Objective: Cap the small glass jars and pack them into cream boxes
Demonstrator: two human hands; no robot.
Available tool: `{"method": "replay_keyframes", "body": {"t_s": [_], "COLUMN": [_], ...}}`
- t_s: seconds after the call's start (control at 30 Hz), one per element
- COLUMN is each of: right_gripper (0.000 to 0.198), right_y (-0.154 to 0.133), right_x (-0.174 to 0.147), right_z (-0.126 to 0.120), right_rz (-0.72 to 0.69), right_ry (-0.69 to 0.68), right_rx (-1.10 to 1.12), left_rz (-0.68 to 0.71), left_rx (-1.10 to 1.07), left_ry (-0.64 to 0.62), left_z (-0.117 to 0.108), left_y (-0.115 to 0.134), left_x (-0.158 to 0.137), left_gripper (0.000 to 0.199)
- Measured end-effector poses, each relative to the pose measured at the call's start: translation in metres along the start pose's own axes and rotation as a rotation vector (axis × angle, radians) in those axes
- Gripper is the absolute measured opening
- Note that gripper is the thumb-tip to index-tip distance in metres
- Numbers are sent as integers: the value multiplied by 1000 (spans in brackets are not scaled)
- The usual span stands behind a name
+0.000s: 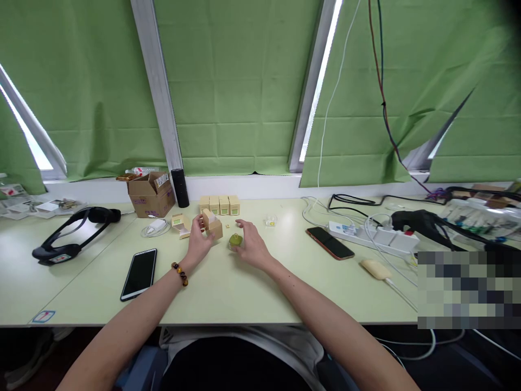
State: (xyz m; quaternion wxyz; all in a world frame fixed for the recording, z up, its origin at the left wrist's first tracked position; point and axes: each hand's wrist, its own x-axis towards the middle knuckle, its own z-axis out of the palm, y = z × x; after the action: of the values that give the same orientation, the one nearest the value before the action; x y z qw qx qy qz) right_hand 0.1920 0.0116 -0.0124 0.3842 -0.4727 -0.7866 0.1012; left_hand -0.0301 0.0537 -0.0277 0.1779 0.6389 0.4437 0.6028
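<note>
My left hand (198,241) is closed around a small open cardboard box (213,227), tilted above the table. My right hand (252,247) has its thumb and fingers apart beside a small olive-green object (235,239), which rests on the table; whether the thumb touches it I cannot tell. To the left of my left hand lies another opened small box (180,224) with a label. Several small closed boxes (220,205) stand in a row behind my hands. A tiny yellowish piece (227,226) lies between my hands, and a small clear container (269,220) sits to the right.
A phone (139,274) lies at left and another phone (330,243) at right. Behind stand a larger cardboard box (151,194) and a black cylinder (179,188). A black headset (75,236) is far left. A power strip (372,237) with cables occupies the right side.
</note>
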Motion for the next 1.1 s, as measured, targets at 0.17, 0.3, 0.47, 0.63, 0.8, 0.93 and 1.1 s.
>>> {"method": "replay_keyframes", "body": {"t_s": [0.17,0.3,0.47,0.63,0.8,0.93,1.1], "right_gripper": [84,74,62,51,40,38,39], "right_y": [7,10,9,7,5,4,4], "right_x": [2,3,4,3,3,4,5], "right_z": [0,0,-1,-1,-1,-3,-6], "right_rz": [117,161,170,156,152,157,165], "right_ry": [-132,-152,-161,-147,-132,-140,-148], "right_rx": [-149,-186,-208,-204,-202,-220,-248], "left_rz": [-168,-149,-97,85,144,143,199], "left_rx": [1,-46,91,230,385,373,241], "left_ry": [-131,-69,48,26,-53,-113,-133], "left_z": [-3,-3,-3,-2,0,-1,1], "left_y": [-27,-36,-20,11,28,26,16], "left_x": [7,6,2,-8,-17,-18,-13], "left_gripper": [77,81,78,71,55,37,32]}}
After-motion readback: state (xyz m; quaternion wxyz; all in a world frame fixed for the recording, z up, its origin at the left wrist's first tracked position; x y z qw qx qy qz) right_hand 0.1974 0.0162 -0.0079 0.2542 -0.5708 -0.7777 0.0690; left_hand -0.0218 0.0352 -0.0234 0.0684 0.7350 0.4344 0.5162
